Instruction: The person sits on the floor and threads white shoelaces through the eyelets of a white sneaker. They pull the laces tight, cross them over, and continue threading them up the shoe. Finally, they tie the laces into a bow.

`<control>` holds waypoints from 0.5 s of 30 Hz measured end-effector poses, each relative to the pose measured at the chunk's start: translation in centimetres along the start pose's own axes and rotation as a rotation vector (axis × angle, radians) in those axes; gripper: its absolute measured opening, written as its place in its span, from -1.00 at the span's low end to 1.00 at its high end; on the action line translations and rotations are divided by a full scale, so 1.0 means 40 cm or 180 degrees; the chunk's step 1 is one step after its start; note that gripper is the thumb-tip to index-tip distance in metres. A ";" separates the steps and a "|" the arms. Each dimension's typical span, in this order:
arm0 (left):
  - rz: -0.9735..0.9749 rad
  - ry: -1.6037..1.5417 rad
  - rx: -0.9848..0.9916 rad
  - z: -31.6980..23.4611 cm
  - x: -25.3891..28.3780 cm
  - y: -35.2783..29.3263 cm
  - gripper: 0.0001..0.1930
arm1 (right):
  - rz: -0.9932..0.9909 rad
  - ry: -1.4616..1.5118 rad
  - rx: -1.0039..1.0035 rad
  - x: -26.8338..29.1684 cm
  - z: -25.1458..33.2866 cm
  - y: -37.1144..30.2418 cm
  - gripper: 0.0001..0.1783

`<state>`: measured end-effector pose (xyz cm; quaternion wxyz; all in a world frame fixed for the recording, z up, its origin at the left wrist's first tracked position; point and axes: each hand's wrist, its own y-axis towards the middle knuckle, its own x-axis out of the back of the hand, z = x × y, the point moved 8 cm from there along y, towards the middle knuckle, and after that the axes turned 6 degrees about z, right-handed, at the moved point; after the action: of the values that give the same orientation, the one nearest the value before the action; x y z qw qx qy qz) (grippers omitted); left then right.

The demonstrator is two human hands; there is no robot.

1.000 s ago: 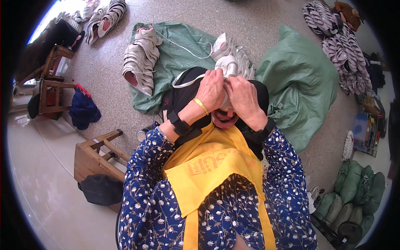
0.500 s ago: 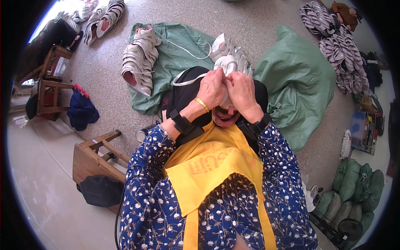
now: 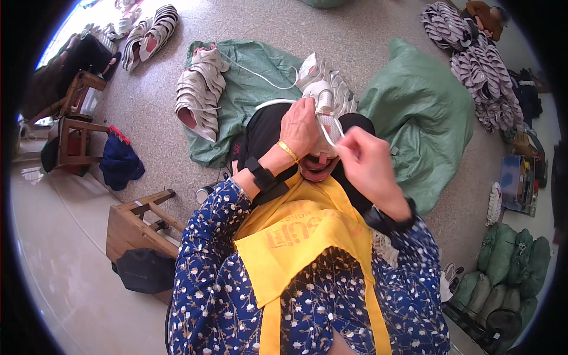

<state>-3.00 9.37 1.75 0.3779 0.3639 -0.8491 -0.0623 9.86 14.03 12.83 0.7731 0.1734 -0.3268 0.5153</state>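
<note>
Speckled grey flooring (image 3: pixel 248 23) spreads around a seated person, and at the centre of it all a white shoe upper (image 3: pixel 321 148) with a pinkish-red lining rests on the black-clad lap, toe pointing away from the body and opening toward it. It lies between the two hands, directly against the left hand (image 3: pixel 299 127), whose bent fingers are drawn together on its left edge, gripping it; exactly where the fingertips press is hidden. On the other side, slightly blurred, the right hand (image 3: pixel 367 163) is just off the upper, thumb and forefinger pinching a white lace (image 3: pixel 341 127) that loops out over the tongue. A small pink tab (image 3: pixel 322 158) stands at the heel end of the opening. Around the left wrist are a gold bracelet (image 3: pixel 288 152) and a black strap (image 3: pixel 260 176); another dark band circles the right wrist. Below the upper hangs a yellow apron (image 3: pixel 284 242) over a blue floral top (image 3: pixel 225 296). Just beyond the toe, more white uppers (image 3: pixel 340 97) are packed in a row, while a nested stack of uppers (image 3: pixel 198 89) sits to the left on a flattened green woven sheet (image 3: pixel 260 62). A bulging green sack (image 3: pixel 420 118) fills the space to the right. Farther out are a wooden stool (image 3: pixel 136 225) with a black cloth item (image 3: pixel 144 270) against it at lower left, and piled greyish-lilac uppers (image 3: pixel 485 77) at upper right.
</note>
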 end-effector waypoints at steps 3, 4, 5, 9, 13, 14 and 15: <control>-0.0026 -0.0021 0.0069 0.014 0.012 0.000 -0.86 | 0.0179 0.0838 -0.0215 0.151 0.139 -0.107 -0.89; -0.0001 -0.0078 0.0042 0.013 0.008 0.003 -0.85 | 0.0079 0.1095 -0.0128 0.188 0.166 -0.131 -0.88; -0.0035 -0.0061 0.0009 0.017 0.011 -0.001 -0.81 | 0.0058 0.0952 -0.0270 0.201 0.157 -0.125 -0.88; -0.0061 -0.0359 -0.0839 -0.081 0.075 0.020 -0.71 | 0.0092 0.1106 -0.0255 0.216 0.123 -0.092 -0.89; 0.0389 -0.1505 -0.0697 -0.219 0.159 0.041 -0.83 | 0.0013 0.1137 -0.0159 0.245 0.091 -0.036 -0.89; 0.0398 -0.1525 -0.0750 -0.243 0.171 0.048 -0.84 | -0.0004 0.1178 -0.0170 0.250 0.083 -0.028 -0.89; 0.0400 -0.1541 -0.0791 -0.262 0.183 0.051 -0.85 | -0.0005 0.1222 -0.0180 0.251 0.079 -0.021 -0.89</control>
<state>-0.25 7.75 14.29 0.2088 0.2359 -0.9214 -0.2276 12.16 18.63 22.06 0.8261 0.0504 -0.1876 0.5289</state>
